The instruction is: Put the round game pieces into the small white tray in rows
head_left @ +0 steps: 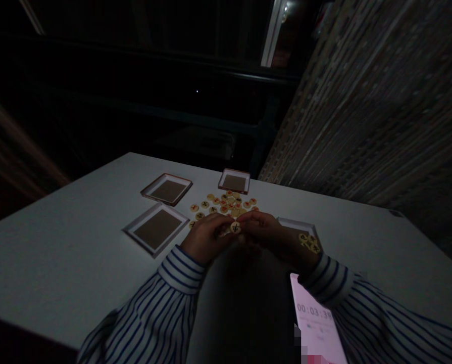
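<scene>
My left hand (pixel 205 237) and my right hand (pixel 261 230) meet above the table, with their fingertips around a cream round game disc (pixel 235 227) marked in black. A loose heap of similar discs (pixel 228 205) with red and black marks lies just beyond my fingers, and my hands hide its near part. By my right wrist, a few more discs (pixel 309 242) lie in a white square tray (pixel 296 222), which my right hand partly covers. Three more white trays with brown bases stand around the heap: one at the left front (pixel 156 228), one at the left rear (pixel 166 189), and one at the back (pixel 234 180).
Everything stands on a white table (pixel 78 242). A phone (pixel 314 318) lies at the near edge under my right forearm, showing a timer. A brick wall (pixel 369 101) rises on the right, and dark shelving fills the background.
</scene>
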Demonstrator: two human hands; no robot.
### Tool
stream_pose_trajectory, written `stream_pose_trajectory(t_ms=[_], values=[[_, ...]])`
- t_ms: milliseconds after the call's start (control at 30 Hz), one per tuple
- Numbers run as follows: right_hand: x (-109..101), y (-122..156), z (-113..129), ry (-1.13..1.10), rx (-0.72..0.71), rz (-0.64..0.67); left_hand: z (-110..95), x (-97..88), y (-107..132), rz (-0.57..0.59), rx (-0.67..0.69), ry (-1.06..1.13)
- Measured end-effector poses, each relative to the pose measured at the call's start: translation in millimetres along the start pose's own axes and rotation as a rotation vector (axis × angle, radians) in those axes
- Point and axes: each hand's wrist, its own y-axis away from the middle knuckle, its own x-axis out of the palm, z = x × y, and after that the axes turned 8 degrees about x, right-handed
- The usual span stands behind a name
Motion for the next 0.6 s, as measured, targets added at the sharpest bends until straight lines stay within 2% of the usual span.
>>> stream_pose_trajectory(t_ms=[133,333,467,600], values=[[-0.8,1.9,-3.2,0.049,-0.070,-0.007,0.9,1.5,1.6,-0.009,-0.157,0.197],[-0.9,6.4,-6.3,0.302,-0.244,-0.010,0.5,3.5,0.9,-0.037,-0.383,0.560],[-1.1,11.7,-6.5,0.532,-0.376,-0.010,1.7,4.5,1.3,0.007,-0.443,0.661],[-3.4,14.7,-7.6,0.681,-0.448,-0.024,2.3,6.0,4.2,0.090,-0.444,0.685]])
